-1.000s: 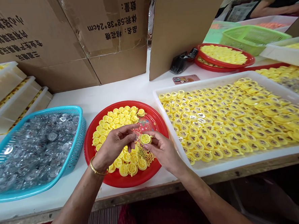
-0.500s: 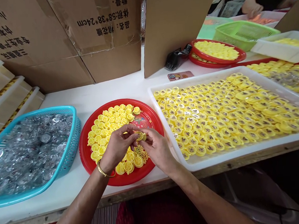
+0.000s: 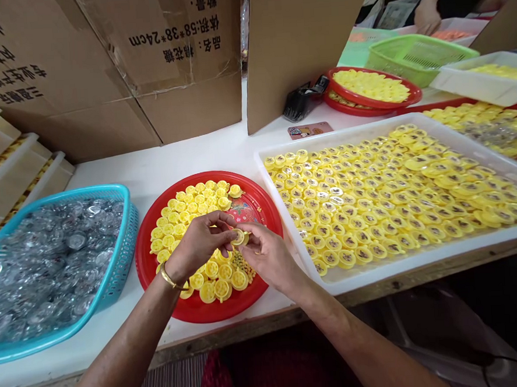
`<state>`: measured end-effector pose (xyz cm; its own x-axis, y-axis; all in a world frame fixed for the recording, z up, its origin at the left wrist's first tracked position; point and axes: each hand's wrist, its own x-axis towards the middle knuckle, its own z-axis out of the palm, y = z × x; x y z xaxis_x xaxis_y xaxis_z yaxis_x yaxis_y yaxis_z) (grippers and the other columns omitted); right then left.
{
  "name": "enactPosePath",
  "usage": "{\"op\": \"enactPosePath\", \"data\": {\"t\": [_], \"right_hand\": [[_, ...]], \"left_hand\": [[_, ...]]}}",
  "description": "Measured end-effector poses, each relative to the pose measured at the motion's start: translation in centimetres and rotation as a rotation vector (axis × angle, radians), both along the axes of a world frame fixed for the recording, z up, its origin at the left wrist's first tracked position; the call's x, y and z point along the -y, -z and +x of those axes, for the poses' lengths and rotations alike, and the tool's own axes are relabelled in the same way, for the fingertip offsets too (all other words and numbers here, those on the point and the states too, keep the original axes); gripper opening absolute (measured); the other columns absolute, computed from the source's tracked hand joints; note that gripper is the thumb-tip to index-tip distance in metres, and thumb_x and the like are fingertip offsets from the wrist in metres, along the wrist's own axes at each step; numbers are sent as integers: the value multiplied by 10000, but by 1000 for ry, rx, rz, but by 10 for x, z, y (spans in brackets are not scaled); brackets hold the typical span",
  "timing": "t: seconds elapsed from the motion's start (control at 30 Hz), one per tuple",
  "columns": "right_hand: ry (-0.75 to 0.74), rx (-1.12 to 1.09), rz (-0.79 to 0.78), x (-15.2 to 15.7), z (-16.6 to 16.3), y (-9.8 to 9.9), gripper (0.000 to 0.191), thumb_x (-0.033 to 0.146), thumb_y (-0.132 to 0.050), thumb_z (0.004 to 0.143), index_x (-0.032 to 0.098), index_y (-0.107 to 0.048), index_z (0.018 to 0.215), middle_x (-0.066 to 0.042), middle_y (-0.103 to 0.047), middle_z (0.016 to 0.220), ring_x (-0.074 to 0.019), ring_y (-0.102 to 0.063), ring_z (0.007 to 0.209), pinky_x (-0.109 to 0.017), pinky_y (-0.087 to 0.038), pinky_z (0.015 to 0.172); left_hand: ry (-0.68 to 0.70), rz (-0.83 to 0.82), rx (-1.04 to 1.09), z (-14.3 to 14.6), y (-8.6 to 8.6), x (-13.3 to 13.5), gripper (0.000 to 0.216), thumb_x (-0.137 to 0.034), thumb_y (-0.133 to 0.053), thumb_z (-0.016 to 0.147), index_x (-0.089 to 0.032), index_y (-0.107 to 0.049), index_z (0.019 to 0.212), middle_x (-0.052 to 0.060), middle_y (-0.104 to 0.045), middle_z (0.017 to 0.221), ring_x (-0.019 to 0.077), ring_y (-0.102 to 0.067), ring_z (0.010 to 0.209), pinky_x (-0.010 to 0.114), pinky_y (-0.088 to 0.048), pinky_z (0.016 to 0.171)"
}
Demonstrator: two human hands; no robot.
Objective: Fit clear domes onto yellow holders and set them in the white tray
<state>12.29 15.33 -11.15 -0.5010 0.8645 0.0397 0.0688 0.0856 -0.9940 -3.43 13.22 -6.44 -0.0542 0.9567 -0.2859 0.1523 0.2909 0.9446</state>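
Observation:
Over a round red tray (image 3: 160, 301), my left hand (image 3: 200, 241) and my right hand (image 3: 268, 254) meet at one small round yellow plastic piece (image 3: 238, 237). Both hands are closed, pinching it between thumbs and fingertips; parts of it are covered by the fingers. Beneath them the tray holds many yellow cup-like pieces (image 3: 223, 288) with small handles. Tiny yellow beads (image 3: 244, 265) lie loose beside those pieces. To the right, a white tray (image 3: 334, 291) is filled with rows of yellow pieces with a dark picture on top.
A blue basket (image 3: 132, 230) of clear plastic domes stands on the left, near stacked white trays (image 3: 24, 167). Cardboard (image 3: 192, 113) walls the back. Further right are stacked red trays (image 3: 414, 93), a black object (image 3: 300, 100), a green basket (image 3: 408, 61) and another person's hand (image 3: 427, 17).
My two hands stay together on the yellow piece, with a slight shift of the fingers and left wrist. The view has moved a little. The other person's hand has moved left.

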Motion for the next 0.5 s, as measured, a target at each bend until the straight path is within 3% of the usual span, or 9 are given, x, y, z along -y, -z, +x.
{"op": "enactPosePath", "data": {"t": [0.17, 0.27, 0.5], "right_hand": [[34, -117, -192, -1, -1, -5, 312, 299, -598, 825, 180, -594, 1114, -94, -689, 1077, -194, -687, 916, -390, -559, 848], [135, -113, -167, -1, -1, -5, 326, 244, -599, 808, 209, -594, 1132, -81, -650, 1184, -196, -652, 1020, -391, -539, 893], [176, -107, -110, 1, -1, -6, 332, 193, -566, 806, 219, -583, 1137, -74, -633, 1208, -200, -621, 1075, -386, -538, 892]], "left_hand": [[-41, -27, 58, 2, 4, 0, 230, -251, -708, 709, -146, -595, 880, -21, -600, 699, 88, -591, 539, 216, -485, 520], [-37, -62, 59, 5, 7, 1, 305, -308, -708, 719, -146, -604, 956, 7, -624, 772, 116, -621, 628, 237, -506, 565], [51, -6, -141, 9, 6, 6, 242, -372, -623, 788, -133, -652, 767, 23, -639, 683, 123, -587, 601, 237, -463, 569]]}}
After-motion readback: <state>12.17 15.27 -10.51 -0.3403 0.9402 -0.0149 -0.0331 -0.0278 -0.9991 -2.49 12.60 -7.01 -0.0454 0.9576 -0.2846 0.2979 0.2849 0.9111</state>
